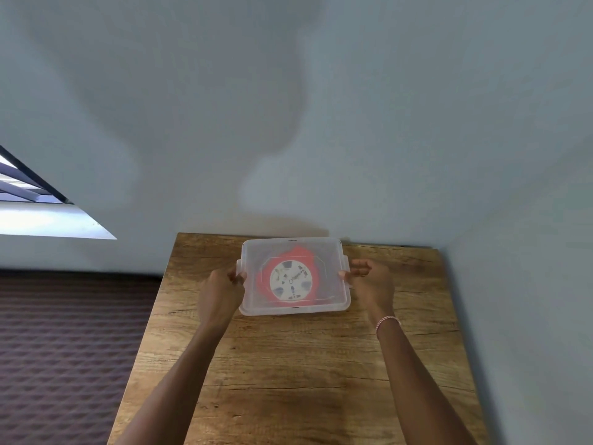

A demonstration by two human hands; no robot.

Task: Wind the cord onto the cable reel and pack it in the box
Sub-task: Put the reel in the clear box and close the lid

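Head camera, looking down: a translucent plastic storage box [293, 277] with its frosted lid on sits at the far end of a brown wood-grain table [298, 374], close to the pale grey-blue wall [353, 107]. Through the lid shows a red round cable reel [290, 279] with a white centre disc lying flat inside the box; the cord itself cannot be made out through the frosted plastic. The left hand [221, 292] grips the box's left edge, fingers curled narrowly around the rim at the side latch, thumb on top. The right hand [369, 281] holds the right edge in the same way, fingertips pinched onto the rim near that latch. A thin pink-and-white beaded bracelet [388, 322] circles the right wrist. Both bare forearms reach in from the bottom of the frame. Left of the table lies a dark maroon quilted surface [70, 348], and above it a bright window opening [38, 213] with dark slanted bars.
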